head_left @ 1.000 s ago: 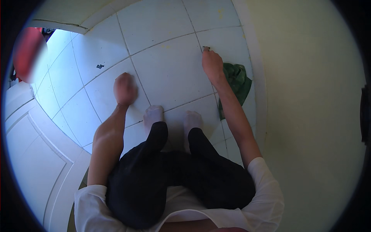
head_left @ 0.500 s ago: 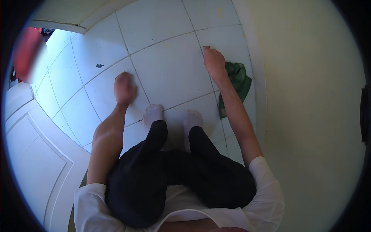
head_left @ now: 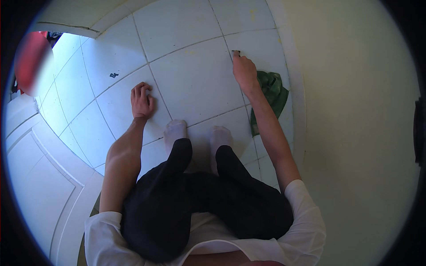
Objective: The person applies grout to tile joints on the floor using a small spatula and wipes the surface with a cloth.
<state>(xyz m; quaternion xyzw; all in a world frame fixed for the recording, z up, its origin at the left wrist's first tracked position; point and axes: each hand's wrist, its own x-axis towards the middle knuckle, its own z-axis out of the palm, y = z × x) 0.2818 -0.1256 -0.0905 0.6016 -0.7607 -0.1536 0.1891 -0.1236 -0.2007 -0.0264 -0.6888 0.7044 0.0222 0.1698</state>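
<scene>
My right hand [head_left: 245,73] is closed, its index finger stretched forward along a small dark flat piece [head_left: 236,51] at the fingertips. That piece meets the white floor tiles [head_left: 191,80] near a grout line; most of it is hidden, so its kind cannot be made out. Beside the right wrist lies a crumpled dark green cloth or bag [head_left: 276,92], partly covered by the forearm. My left hand [head_left: 142,101] rests low over the tiles on the left, fingers loosely curled and apart, holding nothing. Beyond it lies a small dark scrap [head_left: 114,75].
A pale wall [head_left: 355,133] rises close on the right. At the left stands a white panelled door [head_left: 42,177], with a blurred red object [head_left: 33,62] past it. My two socked feet [head_left: 176,129] are between the hands. Yellowish spots mark some tiles.
My left hand has gone from a blurred, closed shape to loosely spread fingers. The right hand, with the dark piece, has shifted slightly forward and left.
</scene>
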